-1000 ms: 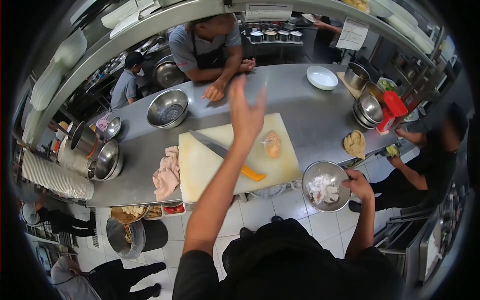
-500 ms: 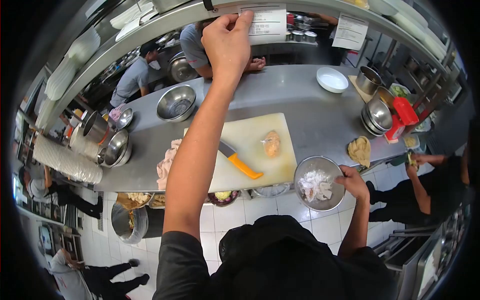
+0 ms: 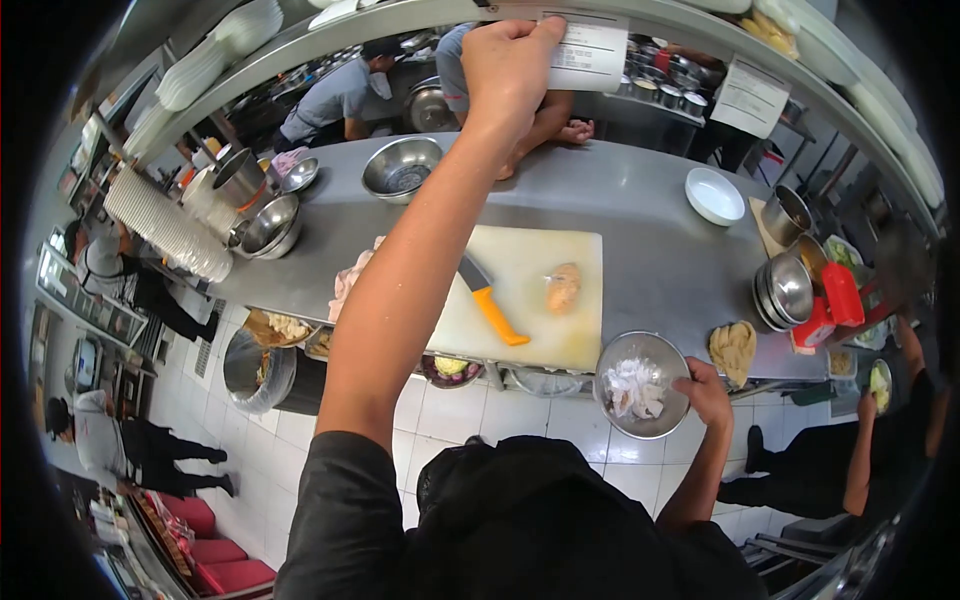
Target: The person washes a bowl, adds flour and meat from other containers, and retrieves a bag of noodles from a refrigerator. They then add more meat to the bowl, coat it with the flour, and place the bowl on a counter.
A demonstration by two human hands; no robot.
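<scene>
My left hand [image 3: 512, 75] is raised to the overhead shelf, thumb and fingers pinching the left edge of a printed order slip [image 3: 592, 55]. With my right hand [image 3: 706, 392] I grip the rim of a steel mixing bowl [image 3: 608, 400] at the counter's front edge. White powder and pale pieces [image 3: 636, 388] lie inside it. On the white cutting board [image 3: 545, 245] are a knife with a yellow handle [image 3: 497, 318] and a small clear bag of orange-brown food [image 3: 563, 288]. Pale raw meat [image 3: 352, 277] sits at the board's left, partly behind my left forearm.
Steel bowls [image 3: 402, 168] and stacked containers [image 3: 165, 225] stand on the left. A white bowl [image 3: 714, 196], stacked steel bowls [image 3: 784, 288], a red scale [image 3: 838, 300] and a folded cloth [image 3: 733, 352] are on the right. Co-workers stand across the counter and on both sides.
The view has shifted, so the counter and its contents appear further right. My left hand still pinches the slip and my right still holds the bowl. A co-worker on the right has moved.
</scene>
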